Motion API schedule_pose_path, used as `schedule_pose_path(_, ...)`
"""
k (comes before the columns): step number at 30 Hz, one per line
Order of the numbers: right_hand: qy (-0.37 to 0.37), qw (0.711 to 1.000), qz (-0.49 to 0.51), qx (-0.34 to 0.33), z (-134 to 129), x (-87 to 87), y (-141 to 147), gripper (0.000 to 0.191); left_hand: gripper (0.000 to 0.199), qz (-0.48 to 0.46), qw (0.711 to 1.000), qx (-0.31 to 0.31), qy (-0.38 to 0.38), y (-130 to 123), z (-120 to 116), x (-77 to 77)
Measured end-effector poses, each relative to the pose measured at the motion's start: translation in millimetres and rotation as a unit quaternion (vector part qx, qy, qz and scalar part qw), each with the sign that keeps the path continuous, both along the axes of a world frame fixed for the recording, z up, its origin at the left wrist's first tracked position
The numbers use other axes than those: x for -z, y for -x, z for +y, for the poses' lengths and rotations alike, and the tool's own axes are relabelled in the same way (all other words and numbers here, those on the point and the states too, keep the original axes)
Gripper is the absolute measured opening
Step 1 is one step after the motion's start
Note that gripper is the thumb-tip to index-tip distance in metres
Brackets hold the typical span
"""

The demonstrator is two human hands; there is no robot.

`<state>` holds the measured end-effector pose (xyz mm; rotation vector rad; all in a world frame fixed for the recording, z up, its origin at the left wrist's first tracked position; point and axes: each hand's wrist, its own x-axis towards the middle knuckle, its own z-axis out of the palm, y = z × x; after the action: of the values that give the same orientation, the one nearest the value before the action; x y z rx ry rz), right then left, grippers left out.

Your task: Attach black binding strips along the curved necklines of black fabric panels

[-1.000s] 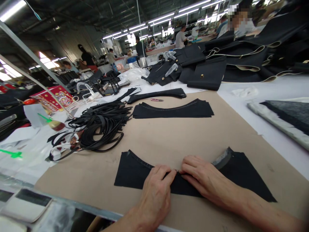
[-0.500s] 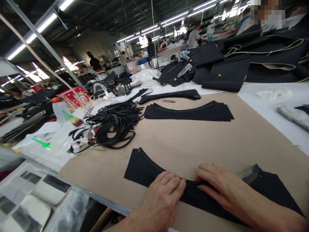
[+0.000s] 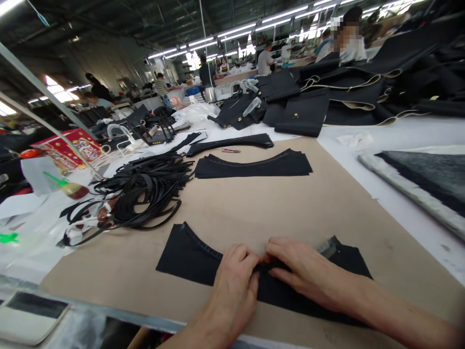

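A curved black material panel [image 3: 283, 298] lies on the tan work surface in front of me, its concave edge facing away. My left hand [image 3: 236, 278] grips that edge near the middle, thumb beneath and fingers bent over it. Just to its right, my right hand [image 3: 296, 264] pinches the same edge between thumb and fingers. A short stretch of edge between the two hands looks folded up. The fingertips partly hide the fold. Toward the panel's right end, a shiny grey strip [image 3: 329, 247] runs along the edge.
Beyond lie a stack of similar black panels [image 3: 254, 167], a second stack [image 3: 232, 144] and small red-handled snips [image 3: 230, 150]. Coiled black straps [image 3: 141, 194] heap at left, near a bottle with a green nozzle [image 3: 74, 189]. Black bag parts [image 3: 301, 109] pile up behind. Several people work farther back.
The view has turned to the right. My left hand has gone from lying fairly flat on the panel to curling around its edge, closer to my right hand, which keeps its pinch.
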<state>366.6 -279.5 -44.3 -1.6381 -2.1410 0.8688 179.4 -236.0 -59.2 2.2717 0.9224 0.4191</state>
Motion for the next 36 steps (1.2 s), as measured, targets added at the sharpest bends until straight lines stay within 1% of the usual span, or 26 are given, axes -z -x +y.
schedule_pose_path(4, -0.008, 1.0, 0.001, 0.003, -3, 2.6, -8, 0.011, 0.035, 0.035, 0.999, -0.003, 0.023, -8, 3, -5.9)
schedule_pose_path(8, 0.003, 1.0, -0.001, 0.007, -2, 0.6, -12, 0.009, 0.027, 0.057, 0.998, -0.002, 0.038, -13, 7, -10.2)
schedule_pose_path(12, 0.004, 1.0, -0.002, 0.006, 2, -1.5, -11, 0.01, 0.025, 0.065, 0.998, -0.001, 0.028, -18, 8, -9.7)
schedule_pose_path(17, 0.028, 0.999, -0.008, 0.028, 4, 0.1, -10, 0.009, 0.026, 0.088, 0.996, 0.007, 0.02, -22, 9, -11.8)
schedule_pose_path(21, 0.022, 0.999, 0.019, 0.025, 2, 3.6, -13, 0.011, 0.03, 0.082, 0.996, 0.008, 0.029, -23, 9, -12.9)
schedule_pose_path(25, -0.012, 0.999, 0.033, -0.004, -4, 4.2, -16, 0.013, 0.033, 0.049, 0.999, 0.008, 0.011, -22, 3, -10.3)
schedule_pose_path(28, -0.053, 0.998, 0.012, -0.028, -10, 3.7, -18, 0.013, 0.031, 0.025, 0.999, 0.01, -0.029, -20, -6, -4.6)
schedule_pose_path(31, -0.08, 0.996, -0.002, -0.042, -16, 5.0, -18, 0.013, 0.032, 0.01, 0.994, 0.028, -0.106, -15, -19, 9.0)
schedule_pose_path(34, -0.089, 0.995, -0.003, -0.047, -18, 6.9, -18, 0.012, 0.04, -0.018, 0.977, 0.052, -0.204, -6, -30, 27.1)
schedule_pose_path(36, -0.085, 0.995, -0.006, -0.048, -18, 7.3, -20, 0.01, 0.047, -0.043, 0.961, 0.064, -0.264, 1, -33, 35.1)
